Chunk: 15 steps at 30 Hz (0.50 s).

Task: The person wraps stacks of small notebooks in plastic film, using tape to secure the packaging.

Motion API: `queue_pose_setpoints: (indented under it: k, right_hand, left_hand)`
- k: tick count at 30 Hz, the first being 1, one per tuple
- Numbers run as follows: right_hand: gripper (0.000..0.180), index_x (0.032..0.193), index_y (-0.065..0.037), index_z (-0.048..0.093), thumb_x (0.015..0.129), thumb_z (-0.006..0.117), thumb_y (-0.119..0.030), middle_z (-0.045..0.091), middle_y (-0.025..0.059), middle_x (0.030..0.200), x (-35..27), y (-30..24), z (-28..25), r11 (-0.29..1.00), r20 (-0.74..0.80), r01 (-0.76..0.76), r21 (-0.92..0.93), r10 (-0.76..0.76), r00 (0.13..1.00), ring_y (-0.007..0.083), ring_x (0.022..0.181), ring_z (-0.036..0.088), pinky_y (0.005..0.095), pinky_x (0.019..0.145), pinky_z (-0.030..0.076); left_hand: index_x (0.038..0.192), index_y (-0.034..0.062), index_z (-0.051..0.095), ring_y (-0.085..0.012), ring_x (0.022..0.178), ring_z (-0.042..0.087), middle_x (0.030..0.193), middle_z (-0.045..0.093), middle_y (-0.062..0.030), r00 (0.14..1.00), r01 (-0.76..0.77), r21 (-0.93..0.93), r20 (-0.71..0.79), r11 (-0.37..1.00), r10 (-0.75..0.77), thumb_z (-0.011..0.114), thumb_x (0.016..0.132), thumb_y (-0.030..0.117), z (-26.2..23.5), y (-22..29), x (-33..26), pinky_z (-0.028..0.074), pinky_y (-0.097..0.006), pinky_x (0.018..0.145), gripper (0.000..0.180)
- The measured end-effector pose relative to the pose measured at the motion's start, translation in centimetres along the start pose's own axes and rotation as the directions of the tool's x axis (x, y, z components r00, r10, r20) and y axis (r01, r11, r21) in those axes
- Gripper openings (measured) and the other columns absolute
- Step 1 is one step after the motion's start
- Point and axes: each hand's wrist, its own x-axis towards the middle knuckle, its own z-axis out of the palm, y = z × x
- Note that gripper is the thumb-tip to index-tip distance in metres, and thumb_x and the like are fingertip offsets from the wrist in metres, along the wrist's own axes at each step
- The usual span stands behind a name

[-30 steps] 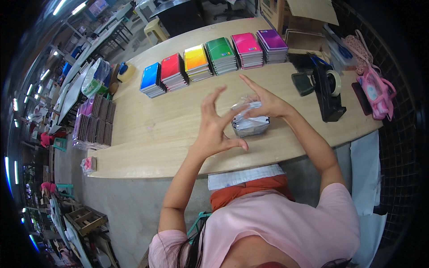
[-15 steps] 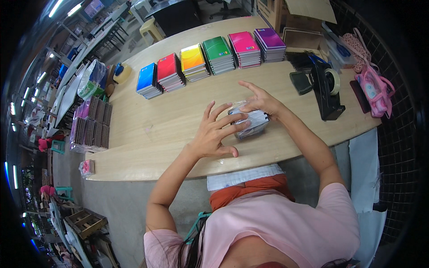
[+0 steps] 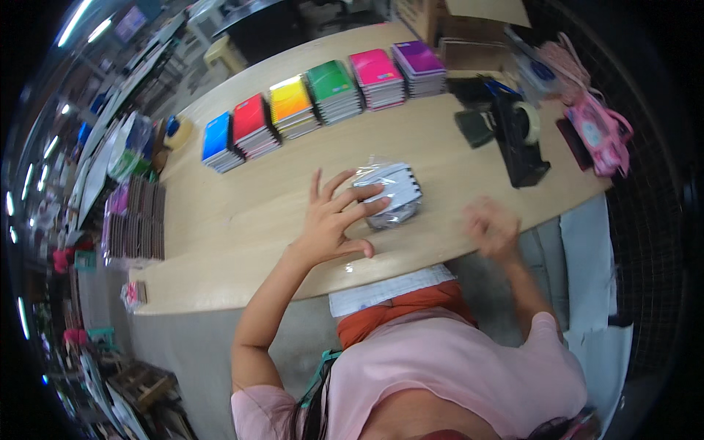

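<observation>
A small bundle of spiral notebooks (image 3: 396,192) in clear plastic wrap lies on the wooden table (image 3: 242,242). Its upper face is pale, and dark binding rings show along the right side. My left hand (image 3: 341,216) rests its fingertips on the wrap at the bundle's left side, fingers spread and thumb apart. My right hand (image 3: 493,229) is in the air over the table's near edge, right of the bundle and not touching it. Motion smears its fingers, so what they do is unclear.
Stacked notebooks, from blue (image 3: 218,136) to purple (image 3: 419,57), form a row along the far side. A black tape dispenser (image 3: 517,147) and pink pouch (image 3: 598,136) sit at right. Wrapped notebook piles (image 3: 136,220) and a small wrapped packet (image 3: 133,295) stand at the left edge.
My right hand has left the wrapped bundle and moved right and toward me. My left hand stays on the bundle. The whole view has shifted slightly.
</observation>
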Motion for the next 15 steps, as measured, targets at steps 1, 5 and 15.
queue_pose_setpoints:
  k: [1, 5, 15]
  right_hand:
    - [0.017, 0.097, 0.003, 0.071, 0.084, 0.067, -0.007, 0.069, 0.0104, 0.083, 0.2, 2.1, -1.7, 0.984, -0.162, -0.169, -0.064, 0.157, 0.974, 0.0181, 0.078, 0.066, 0.0353, 0.079, 0.052]
    - [0.02, 0.099, -0.001, 0.071, 0.088, 0.072, -0.018, 0.069, 0.0025, 0.089, 1.8, 11.9, -10.6, 0.878, -0.634, -0.478, 0.0, 0.369, 0.679, 0.0138, 0.082, 0.063, 0.0288, 0.072, 0.049]
    - [0.021, 0.089, -0.013, 0.07, 0.081, 0.077, -0.031, 0.068, -0.0006, 0.088, 3.5, 16.1, -14.1, 0.326, 0.093, -0.868, 0.373, 0.918, 0.385, 0.0106, 0.079, 0.059, 0.0299, 0.065, 0.043]
  left_hand:
    - [0.125, 0.0281, 0.065, -0.0346, 0.135, 0.04, 0.134, 0.059, 0.0037, 1.0, -0.024, -0.019, 0.005, 1.0, 0.024, 0.042, 0.071, 0.088, 0.0, 0.0, -0.2, 0.007, -0.063, 0.115, 0.084]
    - [0.126, 0.0285, 0.065, -0.034, 0.136, 0.039, 0.133, 0.059, 0.004, 1.0, 0.015, -0.036, -0.002, 0.999, -0.015, 0.044, 0.07, 0.087, 0.0, 0.3, -0.3, 0.006, -0.064, 0.114, 0.084]
    - [0.128, 0.031, 0.064, -0.0335, 0.137, 0.037, 0.136, 0.057, 0.0059, 0.998, 0.043, -0.026, 0.041, 0.999, -0.042, 0.046, 0.067, 0.086, -0.4, 0.4, 0.0, 0.006, -0.066, 0.114, 0.083]
